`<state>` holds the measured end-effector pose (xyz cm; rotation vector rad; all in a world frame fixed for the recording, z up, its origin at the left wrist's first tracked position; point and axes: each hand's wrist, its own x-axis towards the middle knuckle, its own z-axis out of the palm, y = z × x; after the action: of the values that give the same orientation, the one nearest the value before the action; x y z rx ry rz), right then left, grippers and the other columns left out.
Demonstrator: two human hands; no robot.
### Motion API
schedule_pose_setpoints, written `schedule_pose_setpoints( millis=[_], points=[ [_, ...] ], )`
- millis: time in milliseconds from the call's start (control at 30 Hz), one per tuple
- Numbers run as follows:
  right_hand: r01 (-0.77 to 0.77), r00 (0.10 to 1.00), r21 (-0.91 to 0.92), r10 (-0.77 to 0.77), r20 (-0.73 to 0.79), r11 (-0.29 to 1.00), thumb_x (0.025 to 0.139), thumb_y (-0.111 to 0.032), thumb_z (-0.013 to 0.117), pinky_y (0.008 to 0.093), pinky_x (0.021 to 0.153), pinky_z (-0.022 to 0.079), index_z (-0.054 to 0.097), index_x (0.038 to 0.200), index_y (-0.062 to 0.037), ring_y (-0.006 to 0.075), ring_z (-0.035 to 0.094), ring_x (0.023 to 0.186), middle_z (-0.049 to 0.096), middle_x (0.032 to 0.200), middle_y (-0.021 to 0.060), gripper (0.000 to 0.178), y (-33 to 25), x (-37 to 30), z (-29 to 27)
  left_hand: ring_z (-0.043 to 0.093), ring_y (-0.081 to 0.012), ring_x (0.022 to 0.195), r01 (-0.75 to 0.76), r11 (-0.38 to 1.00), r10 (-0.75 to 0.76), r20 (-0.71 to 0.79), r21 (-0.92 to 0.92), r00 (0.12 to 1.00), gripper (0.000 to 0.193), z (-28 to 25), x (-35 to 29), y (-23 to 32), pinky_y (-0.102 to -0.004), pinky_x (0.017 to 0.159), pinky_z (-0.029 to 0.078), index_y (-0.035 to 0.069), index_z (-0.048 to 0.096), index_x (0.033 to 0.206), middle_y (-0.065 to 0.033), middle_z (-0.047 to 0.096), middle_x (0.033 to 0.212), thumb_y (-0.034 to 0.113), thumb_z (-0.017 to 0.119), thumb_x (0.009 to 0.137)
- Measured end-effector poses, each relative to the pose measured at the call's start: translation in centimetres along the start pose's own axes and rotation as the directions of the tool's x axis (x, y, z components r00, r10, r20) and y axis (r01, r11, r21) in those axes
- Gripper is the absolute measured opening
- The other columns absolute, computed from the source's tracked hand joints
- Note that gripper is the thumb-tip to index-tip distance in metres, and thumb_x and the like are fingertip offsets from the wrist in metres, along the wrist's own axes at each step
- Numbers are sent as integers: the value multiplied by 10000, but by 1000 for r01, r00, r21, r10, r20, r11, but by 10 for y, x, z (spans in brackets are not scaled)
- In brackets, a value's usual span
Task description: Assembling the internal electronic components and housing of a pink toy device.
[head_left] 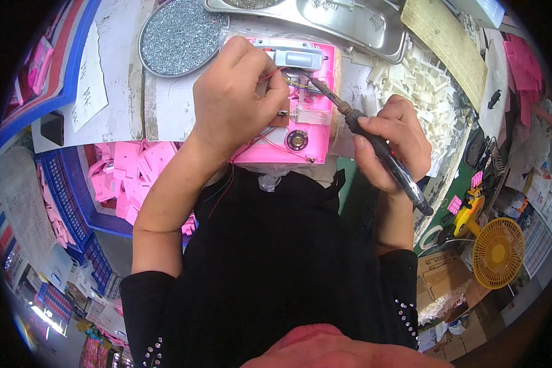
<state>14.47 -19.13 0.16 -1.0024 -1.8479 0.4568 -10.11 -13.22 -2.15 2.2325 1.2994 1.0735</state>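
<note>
Has an open pink casing (320,138) at the near edge of the table (165,113), with a round speaker (297,140) toward the casing's near edge. Pinches a thin red wire (275,73) over it with the left hand (240,92) and grips a soldering iron (381,148) in the right hand (406,144), near a grey-blue box (299,59). Has a round tray (173,75) of small metal pieces (181,37) toward the table's far edge, loose white parts (414,80) toward its right edge.

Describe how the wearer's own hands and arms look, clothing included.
The left hand and right hand show no gloves or rings. Both forearms are uncovered; black sleeves end near the elbows, dotted with small shiny studs.
</note>
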Motion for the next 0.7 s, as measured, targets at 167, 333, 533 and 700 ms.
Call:
schedule_pose_setpoints(
  millis=[167,333,533,700],
  points=[
    [2,1000,-1,-2,-17,1000,685,-53,822,321,576,400,739,925,-5,224,535,617,579,700,76,259,0,-1,0,588,-146,595,-2,1000,2,3,1,1000,120,0,0,0,-285,545,493,38,638,769,-48,567,765,6,753,775],
    [2,1000,-5,-2,-19,1000,681,-35,813,319,571,405,738,927,-3,223,538,619,586,704,79,259,0,0,-1,586,-139,589,10,1000,-10,-5,-2,1000,120,1,-1,0,-281,540,491,39,639,768,-47,568,766,6,754,775],
    [-10,1000,-17,9,-19,1000,680,-25,807,314,571,411,740,935,-6,221,548,628,591,710,81,264,-2,1,-3,585,-138,590,-1,1000,1,-4,-6,1000,114,0,0,0,-279,540,490,40,644,768,-47,568,763,8,753,778],
    [-7,1000,-9,7,-20,1000,681,-23,806,315,573,417,741,943,-11,222,558,635,594,714,81,270,0,-1,-4,590,-148,601,-11,1000,11,-8,7,1000,105,0,0,0,-284,547,494,41,650,773,-48,569,764,13,751,773]
  ],
)
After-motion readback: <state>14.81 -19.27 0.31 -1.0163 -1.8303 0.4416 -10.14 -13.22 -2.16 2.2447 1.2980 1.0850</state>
